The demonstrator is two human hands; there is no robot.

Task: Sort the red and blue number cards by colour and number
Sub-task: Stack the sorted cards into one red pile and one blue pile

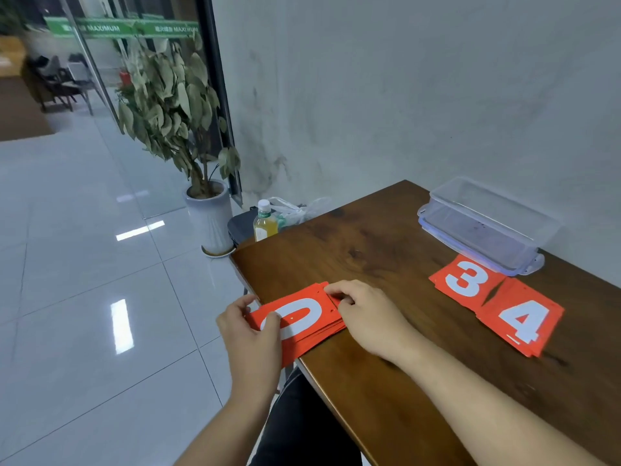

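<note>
Stack of red plastic number cards [302, 319] hangs over the left edge of the dark wooden worktop [386, 264]. My left hand [252, 334] grips its end, thumb on top, to steady it. My right hand [366, 317] pinches the top card's far corner, a zero I think, probably to peel it off. The red 3 pile [465, 279] and red 4 pile [521, 322] wait well right, the 3 crowded by the clear plastic box [484, 223].

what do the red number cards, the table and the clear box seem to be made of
The red number cards look like thin plastic or coated card, matte, with thin edges. The table: wood or wood-look laminate, dark grain, slight sheen. The clear box: transparent glossy plastic, see-through sides.
</note>
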